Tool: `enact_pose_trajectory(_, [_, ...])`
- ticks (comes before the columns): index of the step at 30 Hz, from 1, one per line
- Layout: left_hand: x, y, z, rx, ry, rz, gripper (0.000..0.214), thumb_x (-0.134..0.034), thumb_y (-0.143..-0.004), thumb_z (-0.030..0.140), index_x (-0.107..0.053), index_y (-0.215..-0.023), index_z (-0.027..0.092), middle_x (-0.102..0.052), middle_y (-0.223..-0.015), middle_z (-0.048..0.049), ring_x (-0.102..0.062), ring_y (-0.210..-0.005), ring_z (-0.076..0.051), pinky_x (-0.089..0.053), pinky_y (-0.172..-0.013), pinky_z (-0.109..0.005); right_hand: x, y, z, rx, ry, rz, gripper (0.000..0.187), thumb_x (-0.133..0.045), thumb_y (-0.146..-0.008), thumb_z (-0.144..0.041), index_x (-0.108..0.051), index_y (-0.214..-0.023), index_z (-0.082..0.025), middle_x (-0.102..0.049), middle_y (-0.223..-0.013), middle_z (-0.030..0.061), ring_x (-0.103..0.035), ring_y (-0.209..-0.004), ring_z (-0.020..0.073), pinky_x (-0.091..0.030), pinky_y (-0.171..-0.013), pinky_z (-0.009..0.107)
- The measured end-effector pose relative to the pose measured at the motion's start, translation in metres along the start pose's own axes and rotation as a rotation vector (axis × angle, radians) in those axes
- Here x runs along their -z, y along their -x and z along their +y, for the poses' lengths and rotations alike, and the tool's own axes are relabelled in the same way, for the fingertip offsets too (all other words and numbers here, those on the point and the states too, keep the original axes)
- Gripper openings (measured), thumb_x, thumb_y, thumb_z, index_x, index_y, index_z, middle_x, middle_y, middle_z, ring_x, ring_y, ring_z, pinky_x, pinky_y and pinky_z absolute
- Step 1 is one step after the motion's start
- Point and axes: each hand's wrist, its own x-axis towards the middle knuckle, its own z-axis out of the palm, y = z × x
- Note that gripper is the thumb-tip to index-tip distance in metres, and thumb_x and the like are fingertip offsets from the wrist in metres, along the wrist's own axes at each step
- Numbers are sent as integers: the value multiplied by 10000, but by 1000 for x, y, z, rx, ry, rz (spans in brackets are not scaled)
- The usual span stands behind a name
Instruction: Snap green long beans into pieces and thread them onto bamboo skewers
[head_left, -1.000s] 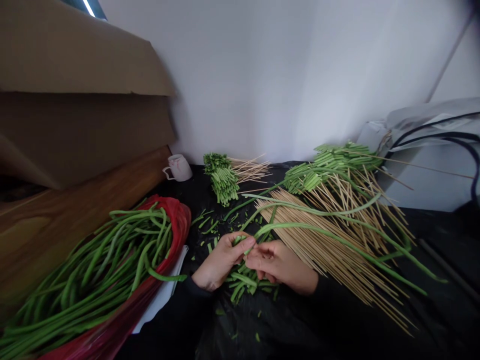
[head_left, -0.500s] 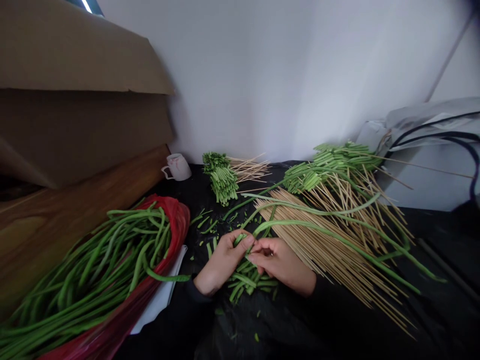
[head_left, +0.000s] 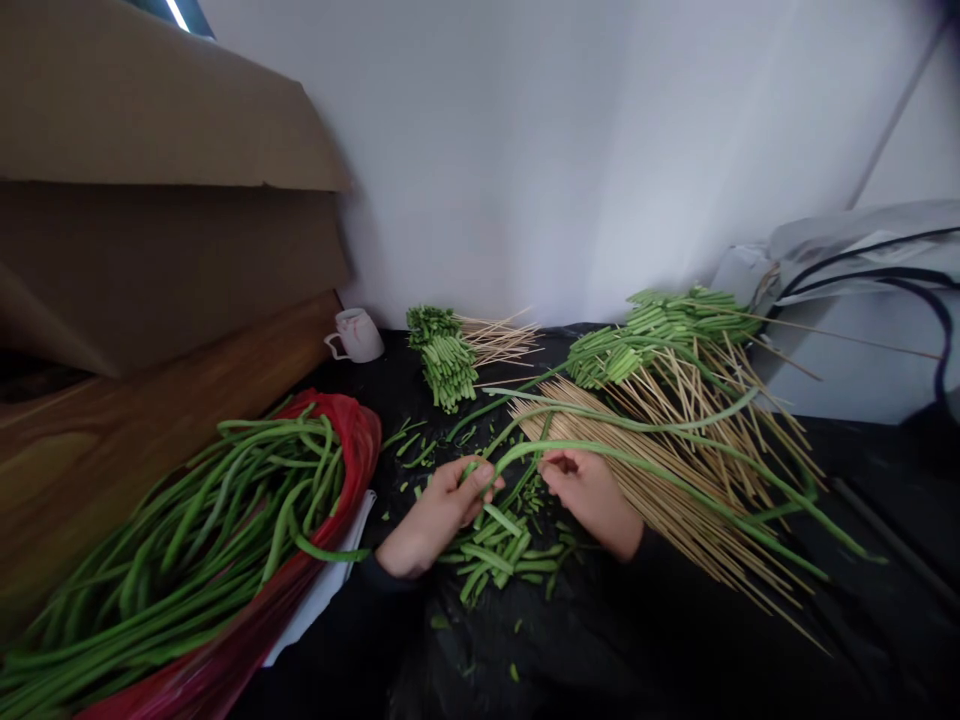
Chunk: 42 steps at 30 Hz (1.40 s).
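Currently the left grip [head_left: 439, 512] is pinching a long bean [head_left: 585, 447]; for the right grip [head_left: 591, 495], I cannot tell. Crossing sticks [head_left: 679, 525] beyond both, the bean could be snagging.

From where I stand, the long bean [head_left: 577, 447] is light, fresh green, and the cut pieces [head_left: 491, 555] run from pale to mid green. The loose sticks [head_left: 645, 490] are straw-tan. Deeper green beans [head_left: 187, 540] fill a bright red bag [head_left: 364, 435]. The mug [head_left: 361, 335] is whitish with pinkish-red streaks. I see a dull brown carton [head_left: 172, 110], warm brown wood [head_left: 225, 360] with darker grain, black sheeting [head_left: 480, 660] and a pale grey-white wall [head_left: 525, 150].
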Motion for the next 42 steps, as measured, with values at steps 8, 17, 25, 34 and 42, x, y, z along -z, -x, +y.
enact_pose_trajectory(8, [6, 4, 8, 177, 236, -161, 405, -623, -829, 515, -624, -833, 111, -441, -598, 50, -191, -428, -28, -86, -408, -208, 10, 4, -19, 44, -469, -270, 301, -655, -821, -426, -598, -1008, -197, -557, -634, -57, -404, -415, 50, -264, -381, 186])
enact_pose_trajectory(17, [-1, 2, 3, 126, -31, -121, 513, -583, -804, 626, -678, -793, 122, -447, -559, 42, -304, -463, -63, -204, -431, -200, 6, 6, -15, 67, -195, -146, 328, -653, -820, -489, -583, -730, -181, -562, -553, -35, -456, -414, 68, -327, -379, 191])
enact_pose_trajectory(25, [-1, 4, 6, -92, -201, -162, 340, -674, -801, 463, -669, -734, 129, -571, -685, 0, -489, -671, -129, -388, -641, -228, 4, 10, -18, 107, -132, -164, 290, -664, -818, -445, -583, -707, -189, -563, -529, -40, -461, -407, 75, -341, -388, 203])
enact_pose_trajectory(34, [-4, 2, 4, -86, -7, 111, 326, -660, -815, 470, -635, -771, 147, -490, -620, 32, -359, -529, -80, -274, -478, -196, 7, 8, -22, 89, -349, -128, 247, -701, -793, -383, -566, -713, -192, -610, -588, -38, -452, -418, 57, -317, -381, 181])
enact_pose_trajectory(42, [-4, -5, -4, -80, 350, 248, 376, -734, -752, 475, -585, -808, 134, -411, -607, 72, -221, -473, -37, -177, -432, -181, -6, 21, -23, 106, -194, -197, 175, -677, -816, -363, -612, -806, -202, -684, -690, 0, -516, -470, 84, -367, -405, 199])
